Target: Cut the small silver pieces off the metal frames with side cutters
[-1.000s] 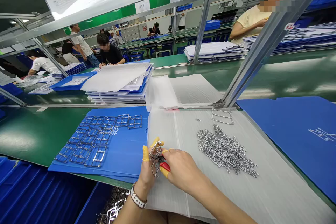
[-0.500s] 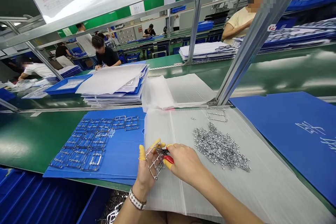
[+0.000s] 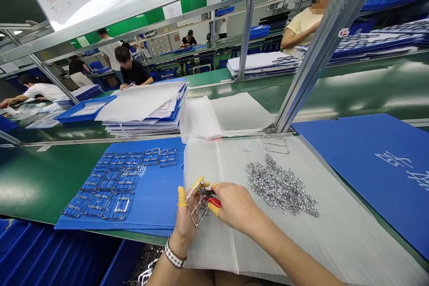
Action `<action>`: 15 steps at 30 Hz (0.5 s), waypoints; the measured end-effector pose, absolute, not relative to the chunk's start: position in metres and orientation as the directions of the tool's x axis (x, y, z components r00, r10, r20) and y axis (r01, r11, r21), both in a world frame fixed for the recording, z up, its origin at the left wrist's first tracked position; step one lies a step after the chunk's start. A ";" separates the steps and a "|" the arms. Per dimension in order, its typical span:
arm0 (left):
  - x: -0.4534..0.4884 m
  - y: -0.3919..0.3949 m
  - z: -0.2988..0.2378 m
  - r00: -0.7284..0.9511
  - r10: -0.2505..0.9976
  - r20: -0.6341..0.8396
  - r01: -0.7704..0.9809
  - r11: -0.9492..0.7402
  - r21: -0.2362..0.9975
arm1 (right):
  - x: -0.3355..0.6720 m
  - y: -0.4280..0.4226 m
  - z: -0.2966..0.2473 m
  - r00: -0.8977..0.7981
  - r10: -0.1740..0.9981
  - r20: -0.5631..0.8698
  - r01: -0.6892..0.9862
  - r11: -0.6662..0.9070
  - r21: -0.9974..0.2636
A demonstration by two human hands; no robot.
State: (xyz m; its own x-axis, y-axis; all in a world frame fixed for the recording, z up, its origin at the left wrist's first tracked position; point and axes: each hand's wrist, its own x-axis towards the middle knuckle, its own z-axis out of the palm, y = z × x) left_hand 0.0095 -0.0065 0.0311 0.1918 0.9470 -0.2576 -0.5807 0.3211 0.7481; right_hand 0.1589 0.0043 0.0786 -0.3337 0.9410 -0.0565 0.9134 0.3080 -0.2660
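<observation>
Yellow finger cots (image 3: 182, 196) are worn on the left hand (image 3: 189, 214) and right hand (image 3: 233, 208), plus a white-and-silver link bracelet (image 3: 175, 255) on that left wrist.

Silver wire-metal frame (image 3: 194, 212), tilted, gripped in left hand (image 3: 185, 216), red-handled cutters (image 3: 215, 202) at its edge, held in right hand (image 3: 233, 208)

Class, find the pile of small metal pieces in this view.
In the head view, the pile of small metal pieces lies on the white plastic sheet, right of the person's right hand, below a metal frame.

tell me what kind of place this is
Probably a factory assembly line for small metal parts: a long green workbench, co-workers at benches, and metal frames on a blue sheet beside a heap of small pieces.
</observation>
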 end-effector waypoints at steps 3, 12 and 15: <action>0.009 -0.007 0.032 0.193 0.950 -0.244 -0.579 0.311 0.754 | 0.159 0.005 0.079 -0.337 0.939 -0.068 0.914 0.309 -0.261; 0.008 -0.008 0.027 0.167 0.964 -0.208 -0.537 0.266 0.801 | 0.158 0.007 0.089 -0.354 0.930 -0.102 0.915 0.321 -0.244; 0.007 -0.008 0.024 0.143 0.969 -0.203 -0.517 0.248 0.819 | 0.158 0.007 0.093 -0.358 0.925 -0.126 0.914 0.320 -0.248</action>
State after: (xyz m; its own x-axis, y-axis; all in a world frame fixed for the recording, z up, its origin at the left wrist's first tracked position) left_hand 0.0073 -0.0078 0.0241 0.1433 0.9686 -0.2033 -0.5171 0.2484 0.8191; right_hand 0.1577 0.0068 0.0929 -0.3583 0.9250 -0.1263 0.9143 0.3202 -0.2481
